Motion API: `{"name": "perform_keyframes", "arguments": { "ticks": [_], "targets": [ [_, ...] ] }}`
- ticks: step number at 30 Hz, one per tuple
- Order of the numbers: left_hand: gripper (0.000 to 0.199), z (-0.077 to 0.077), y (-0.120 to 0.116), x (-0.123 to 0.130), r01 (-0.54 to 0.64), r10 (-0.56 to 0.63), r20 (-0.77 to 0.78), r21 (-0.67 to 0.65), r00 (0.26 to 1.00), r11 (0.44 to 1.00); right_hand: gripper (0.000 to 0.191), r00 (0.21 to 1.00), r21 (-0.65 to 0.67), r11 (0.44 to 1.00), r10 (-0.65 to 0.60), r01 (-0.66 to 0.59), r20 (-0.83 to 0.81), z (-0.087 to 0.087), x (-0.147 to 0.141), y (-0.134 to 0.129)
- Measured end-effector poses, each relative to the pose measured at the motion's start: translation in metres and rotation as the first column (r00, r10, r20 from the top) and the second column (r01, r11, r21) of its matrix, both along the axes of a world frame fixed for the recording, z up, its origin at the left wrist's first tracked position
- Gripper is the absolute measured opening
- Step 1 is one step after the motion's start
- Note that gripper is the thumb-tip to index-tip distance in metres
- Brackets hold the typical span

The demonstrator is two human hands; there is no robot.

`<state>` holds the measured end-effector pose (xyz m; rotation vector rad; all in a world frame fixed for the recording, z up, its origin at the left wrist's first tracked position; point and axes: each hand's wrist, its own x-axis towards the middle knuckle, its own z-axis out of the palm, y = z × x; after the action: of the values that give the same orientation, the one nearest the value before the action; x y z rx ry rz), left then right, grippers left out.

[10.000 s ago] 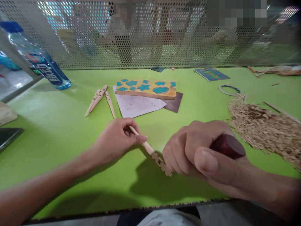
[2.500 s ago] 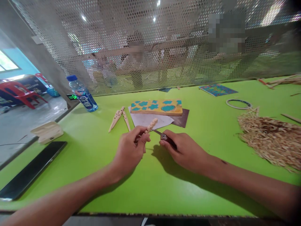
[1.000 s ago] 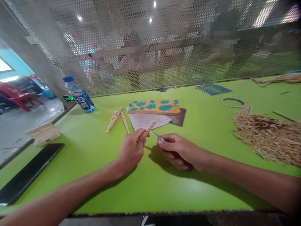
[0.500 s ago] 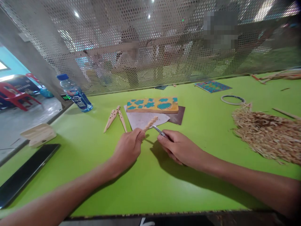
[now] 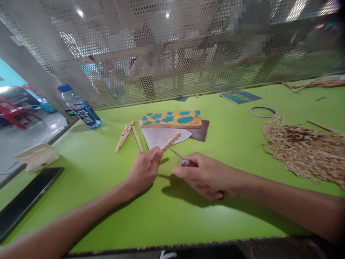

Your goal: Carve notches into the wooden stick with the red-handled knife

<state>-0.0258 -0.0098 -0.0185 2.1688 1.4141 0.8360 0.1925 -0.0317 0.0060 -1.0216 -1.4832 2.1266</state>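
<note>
My left hand (image 5: 144, 166) is closed around the lower end of a pale carved wooden stick (image 5: 171, 141), whose notched tip points up and to the right. In my right hand (image 5: 206, 175) is a carving knife (image 5: 185, 162) with a dark red handle and a thin metal blade. The blade points up and left, its tip near the stick; whether they touch I cannot tell. Beyond the hands, a yellow block with turquoise patches (image 5: 172, 119) rests on a sheet of white paper (image 5: 159, 137) and a brown sheet (image 5: 201, 131). Several carved wooden sticks (image 5: 126, 136) lie to the left.
A water bottle (image 5: 83, 111) leans at the back left. Nearer are an open pale case (image 5: 37, 157) and a dark flat device (image 5: 29, 201). On the right lie a heap of wood shavings (image 5: 302, 151), a tape ring (image 5: 262, 112) and a patterned card (image 5: 240, 96). A perforated screen (image 5: 172, 72) borders the table.
My right hand has turned and lowered slightly, drawing the knife blade down and away from the carved stick's upper part. My left hand keeps its hold. The view has shifted a little.
</note>
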Motion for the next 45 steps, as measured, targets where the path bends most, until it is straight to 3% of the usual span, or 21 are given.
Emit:
{"name": "perform_keyframes", "arguments": {
  "ticks": [2, 4, 6, 9, 10, 12, 17, 22, 23, 25, 27, 29, 32, 35, 38, 43, 45],
  "targets": [
    [0.040, 0.000, 0.002, 0.000, -0.021, 0.021, 0.028, -0.009, 0.999, 1.000, 0.045, 1.000, 0.052, 0.999, -0.007, 0.006, 0.011, 0.004, -0.001, -0.001],
    [0.040, 0.000, 0.002, -0.001, -0.031, 0.032, 0.041, -0.019, 0.999, 0.999, 0.041, 0.988, 0.205, 0.973, -0.130, 0.110, 0.088, 0.004, -0.001, 0.002],
    [0.040, 0.000, 0.003, -0.002, -0.022, 0.024, 0.043, -0.026, 0.999, 0.999, 0.039, 0.928, 0.482, 0.857, -0.312, 0.181, 0.206, 0.001, 0.001, 0.007],
    [0.040, 0.001, 0.002, -0.002, 0.002, -0.001, 0.043, -0.023, 0.999, 1.000, 0.036, 0.799, 0.790, 0.610, -0.507, 0.067, 0.324, -0.005, 0.005, 0.016],
    [0.039, 0.001, 0.002, -0.002, 0.007, -0.006, 0.042, -0.017, 0.999, 1.000, 0.035, 0.774, 0.824, 0.566, -0.529, 0.017, 0.348, -0.007, 0.006, 0.018],
    [0.039, 0.001, 0.001, -0.001, 0.014, -0.014, 0.034, 0.000, 0.999, 1.000, 0.032, 0.747, 0.835, 0.549, -0.537, -0.044, 0.392, -0.010, 0.006, 0.020],
    [0.039, 0.002, -0.002, 0.001, 0.016, -0.016, 0.011, 0.017, 1.000, 1.000, 0.035, 0.733, 0.799, 0.596, -0.508, -0.081, 0.453, -0.011, 0.005, 0.020],
    [0.037, 0.000, -0.002, 0.002, 0.010, -0.009, -0.021, 0.062, 1.000, 0.998, 0.040, 0.768, 0.775, 0.630, -0.477, -0.040, 0.427, -0.012, 0.004, 0.021],
    [0.037, 0.000, -0.002, 0.003, 0.008, -0.007, -0.023, 0.062, 1.000, 0.998, 0.041, 0.788, 0.755, 0.655, -0.458, -0.014, 0.411, -0.012, 0.003, 0.020],
    [0.036, -0.001, -0.002, 0.003, 0.004, -0.003, -0.020, 0.054, 1.000, 0.999, 0.041, 0.850, 0.647, 0.761, -0.370, 0.046, 0.375, -0.012, 0.002, 0.017],
    [0.036, -0.002, -0.002, 0.004, -0.005, 0.006, -0.021, 0.048, 1.000, 0.999, 0.042, 0.919, 0.458, 0.884, -0.256, 0.098, 0.299, -0.011, -0.001, 0.013],
    [0.035, -0.003, -0.003, 0.003, -0.017, 0.019, -0.032, 0.046, 0.999, 0.999, 0.043, 0.960, 0.296, 0.945, -0.206, 0.143, 0.192, -0.011, -0.003, 0.009],
    [0.035, -0.004, -0.004, 0.002, -0.029, 0.030, -0.044, 0.034, 0.999, 0.999, 0.046, 0.980, 0.183, 0.969, -0.184, 0.168, 0.077, -0.011, -0.004, 0.007],
    [0.038, -0.001, -0.006, 0.001, -0.030, 0.030, -0.015, 0.011, 0.999, 0.999, 0.047, 0.993, 0.119, 0.987, -0.114, 0.108, 0.041, -0.012, 0.000, 0.010],
    [0.042, 0.001, -0.006, 0.004, -0.033, 0.036, 0.060, -0.048, 0.998, 0.998, 0.048, 0.995, 0.132, 0.987, -0.097, 0.092, 0.027, -0.012, 0.004, 0.013],
    [0.044, -0.003, -0.001, 0.006, -0.059, 0.143, 0.281, -0.288, 0.949, 0.956, 0.039, 1.000, 0.187, 0.982, 0.001, -0.006, 0.026, -0.007, 0.003, 0.008],
    [0.044, -0.005, 0.000, 0.005, -0.028, 0.137, 0.315, -0.326, 0.939, 0.945, 0.037, 0.999, 0.200, 0.980, -0.002, -0.007, 0.046, -0.004, 0.001, 0.006]
  ]
}}
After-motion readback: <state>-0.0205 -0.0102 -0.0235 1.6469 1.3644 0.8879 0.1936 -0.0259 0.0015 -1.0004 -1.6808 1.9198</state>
